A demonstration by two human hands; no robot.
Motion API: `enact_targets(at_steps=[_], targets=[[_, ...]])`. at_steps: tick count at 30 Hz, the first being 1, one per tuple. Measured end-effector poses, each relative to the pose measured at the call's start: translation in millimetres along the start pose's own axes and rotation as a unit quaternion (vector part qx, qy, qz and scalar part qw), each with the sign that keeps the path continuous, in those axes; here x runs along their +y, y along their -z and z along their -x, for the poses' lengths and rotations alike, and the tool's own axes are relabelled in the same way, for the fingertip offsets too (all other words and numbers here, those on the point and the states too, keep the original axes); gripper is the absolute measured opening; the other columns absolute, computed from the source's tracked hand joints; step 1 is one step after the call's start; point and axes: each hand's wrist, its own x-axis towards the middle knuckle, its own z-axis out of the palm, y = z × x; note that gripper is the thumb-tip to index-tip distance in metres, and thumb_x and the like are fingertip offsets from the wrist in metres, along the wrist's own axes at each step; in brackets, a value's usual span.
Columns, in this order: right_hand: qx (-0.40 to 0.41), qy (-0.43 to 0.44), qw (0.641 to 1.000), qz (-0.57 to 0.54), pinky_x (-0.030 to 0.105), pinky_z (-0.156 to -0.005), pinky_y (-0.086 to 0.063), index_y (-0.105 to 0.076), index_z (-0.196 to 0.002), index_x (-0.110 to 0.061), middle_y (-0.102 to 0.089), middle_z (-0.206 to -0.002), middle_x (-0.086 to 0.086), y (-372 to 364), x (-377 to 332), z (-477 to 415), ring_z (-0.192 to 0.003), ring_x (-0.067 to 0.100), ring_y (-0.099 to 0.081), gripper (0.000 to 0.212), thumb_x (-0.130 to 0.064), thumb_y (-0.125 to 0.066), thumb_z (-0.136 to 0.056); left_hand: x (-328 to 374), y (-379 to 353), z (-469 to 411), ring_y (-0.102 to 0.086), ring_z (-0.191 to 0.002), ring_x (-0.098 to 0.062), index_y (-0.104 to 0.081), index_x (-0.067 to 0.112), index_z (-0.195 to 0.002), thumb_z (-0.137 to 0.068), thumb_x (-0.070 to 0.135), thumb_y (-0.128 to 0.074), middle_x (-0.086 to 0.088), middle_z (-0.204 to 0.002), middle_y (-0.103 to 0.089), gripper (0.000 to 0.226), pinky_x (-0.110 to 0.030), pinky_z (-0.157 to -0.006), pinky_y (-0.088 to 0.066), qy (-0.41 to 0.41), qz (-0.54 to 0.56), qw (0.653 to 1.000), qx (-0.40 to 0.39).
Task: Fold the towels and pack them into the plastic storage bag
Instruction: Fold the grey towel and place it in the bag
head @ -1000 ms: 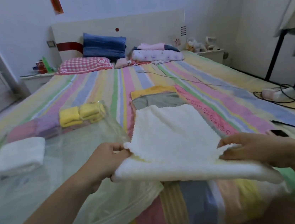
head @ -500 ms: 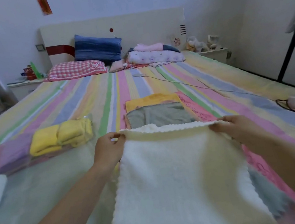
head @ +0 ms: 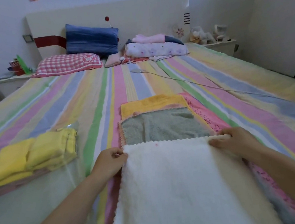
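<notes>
A white fluffy towel (head: 180, 186) lies spread flat in front of me on the striped bed. My left hand (head: 110, 163) pinches its far left corner and my right hand (head: 234, 142) holds its far right corner. Beyond it lie a grey towel (head: 163, 126), a yellow-orange towel (head: 151, 104) and a pink towel (head: 208, 115), stacked flat. To the left, the clear plastic storage bag (head: 41, 195) lies on the bed with folded yellow towels (head: 33, 155) inside its far end.
Pillows (head: 91, 38) and folded bedding (head: 155, 49) sit by the headboard. A white cable (head: 195, 83) with a small charger runs across the far middle of the bed. Nightstands stand at both far corners.
The white towel's near edge has been carried forward and laid down, so the towel now lies flat. My hands moved away from me with it. The camera view tilted and shifted.
</notes>
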Motion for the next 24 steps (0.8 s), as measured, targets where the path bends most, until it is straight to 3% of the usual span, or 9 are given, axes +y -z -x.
enact_targets(at_steps=[3, 6, 11, 15, 19, 24], targets=[[-0.030, -0.009, 0.998, 0.054, 0.026, -0.058, -0.039, -0.064, -0.076, -0.019, -0.065, -0.079, 0.000, 4.7, 4.5, -6.2, -0.071, 0.015, -0.059, 0.027, -0.045, -0.072, -0.079, 4.5, 1.7, -4.9, -0.046, -0.046, -0.011, -0.062, 0.014, -0.068, -0.086, 0.016, -0.069, 0.005, -0.053, -0.054, 0.020, -0.020, -0.053, -0.042, 0.033, 0.046, 0.997, -0.055], [-0.046, -0.016, 0.998, 0.050, 0.026, -0.056, -0.038, -0.066, -0.082, -0.015, -0.067, -0.079, 0.002, 9.3, 6.9, -4.9, -0.066, 0.017, -0.056, 0.030, -0.045, -0.070, -0.082, 9.8, 2.5, -7.8, -0.052, -0.046, -0.006, -0.065, 0.013, -0.074, -0.084, 0.025, -0.073, 0.006, -0.057, -0.061, 0.018, -0.017, -0.050, -0.043, 0.014, 0.051, 0.997, -0.063], [-0.014, 0.012, 0.996, 0.090, 0.028, -0.064, -0.042, -0.066, -0.085, -0.017, -0.067, -0.087, 0.002, 8.1, 10.7, -3.9, -0.074, 0.017, -0.057, 0.024, -0.040, -0.072, -0.080, 11.9, 2.0, -15.8, -0.055, -0.064, -0.013, -0.065, 0.018, -0.074, -0.075, 0.036, -0.079, 0.004, -0.071, -0.061, 0.023, -0.026, -0.060, -0.040, -0.092, -0.152, 0.984, -0.019], [-0.024, 0.033, 0.992, 0.118, 0.025, -0.064, -0.043, -0.064, -0.087, -0.026, -0.062, -0.097, -0.003, 8.2, 10.2, -6.7, -0.080, 0.012, -0.056, 0.018, -0.039, -0.073, -0.078, 20.6, 1.8, -18.2, -0.060, -0.073, -0.013, -0.066, 0.017, -0.082, -0.074, 0.032, -0.079, 0.003, -0.081, -0.067, 0.021, -0.025, -0.066, -0.044, -0.107, -0.190, 0.974, -0.059], [-0.057, 0.125, 0.975, 0.174, 0.025, -0.089, -0.043, -0.059, -0.117, -0.034, -0.052, -0.118, -0.011, 9.0, 9.1, -7.9, -0.104, 0.008, -0.050, 0.039, -0.031, -0.072, -0.081, 26.9, 3.4, -20.1, -0.057, -0.077, -0.009, -0.064, 0.026, -0.094, -0.075, 0.032, -0.079, 0.011, -0.091, -0.062, 0.024, -0.025, -0.075, -0.047, -0.134, -0.221, 0.963, -0.082], [-0.076, 0.133, 0.958, 0.244, 0.030, -0.093, -0.044, -0.058, -0.123, -0.034, -0.056, -0.121, -0.006, 8.3, -1.4, -12.5, -0.115, 0.014, -0.050, 0.040, -0.033, -0.068, -0.084, 34.0, 6.1, -22.5, -0.058, -0.078, -0.014, -0.061, 0.027, -0.079, -0.076, 0.034, -0.074, 0.007, -0.083, -0.062, 0.015, -0.030, -0.070, -0.048, -0.122, -0.298, 0.941, -0.106]])
